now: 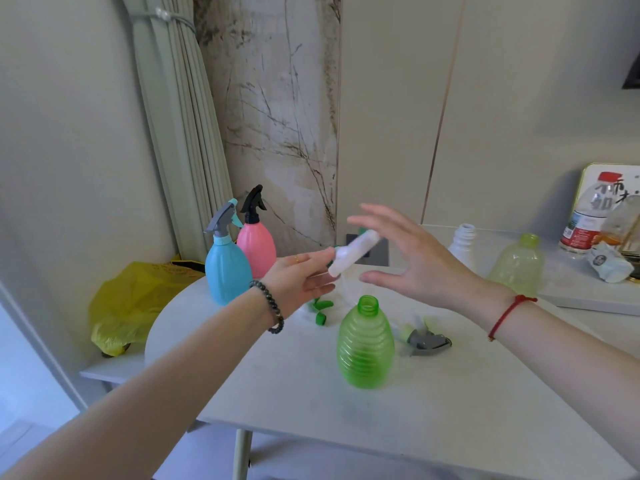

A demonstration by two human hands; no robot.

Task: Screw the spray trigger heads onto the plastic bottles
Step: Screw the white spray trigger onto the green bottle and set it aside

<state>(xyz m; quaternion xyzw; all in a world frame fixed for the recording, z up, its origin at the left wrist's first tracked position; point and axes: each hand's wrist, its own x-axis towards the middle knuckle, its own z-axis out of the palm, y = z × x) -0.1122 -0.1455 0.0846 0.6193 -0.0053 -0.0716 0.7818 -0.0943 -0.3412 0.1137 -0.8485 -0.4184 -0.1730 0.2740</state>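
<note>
My left hand [298,275] holds the lower end of a blurred white spray head [353,253] with green bits, tilted in the air above the table. My right hand [412,258] is open with its fingers spread, just right of the spray head and apart from it. A green ribbed bottle [365,344] stands open-necked in front of both hands. Two trigger heads lie loose on the table, a green one [320,310] and a grey one [427,341]. A blue bottle [227,270] and a pink bottle [258,249] stand at the back left with heads on.
A white bottle [462,244] and a pale yellow-green bottle [517,266] stand open at the back right on a raised ledge [588,299]. A water bottle [585,220] and clutter sit further right. A yellow bag [131,303] lies off the round table's [277,393] left edge.
</note>
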